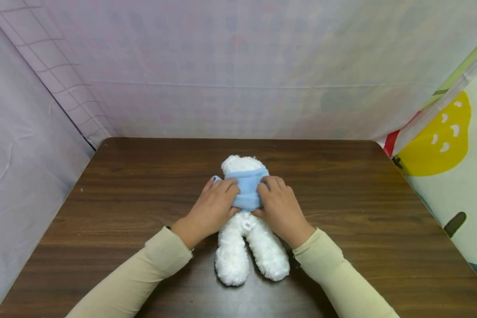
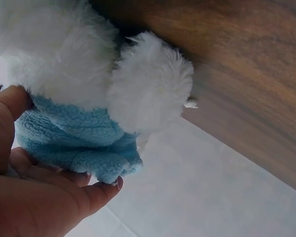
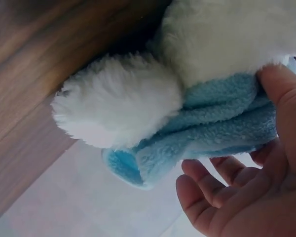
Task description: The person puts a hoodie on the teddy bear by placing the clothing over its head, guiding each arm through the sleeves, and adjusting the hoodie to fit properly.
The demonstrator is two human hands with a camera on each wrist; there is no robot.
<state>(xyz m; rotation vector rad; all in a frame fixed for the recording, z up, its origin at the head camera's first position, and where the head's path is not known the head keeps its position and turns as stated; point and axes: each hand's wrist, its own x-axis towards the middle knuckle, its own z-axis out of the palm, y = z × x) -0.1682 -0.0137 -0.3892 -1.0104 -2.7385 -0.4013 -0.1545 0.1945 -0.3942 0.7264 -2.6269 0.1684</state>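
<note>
A fluffy white plush toy point(image 1: 233, 263) lies on the table with its two legs toward me and a small white tag point(image 1: 248, 225) between them. Light blue fleece clothing point(image 1: 248, 187) covers its upper body. On the left side, my left hand point(image 1: 210, 207) grips the clothing, thumb at its lower hem and fingers over the top. The right hand point(image 1: 283, 210) holds the opposite side in the same way. The left wrist view shows the blue fleece point(image 2: 79, 133) between thumb and fingers. Folds of the fleece point(image 3: 212, 123) bunch by the right thumb in the right wrist view.
The dark brown wooden table point(image 1: 123, 190) extends around the toy on all sides. A pale patterned curtain point(image 1: 238, 66) hangs behind its far edge, and white cloth point(image 1: 24, 132) hangs on the left. On the right is a cloth with a yellow print point(image 1: 441, 141).
</note>
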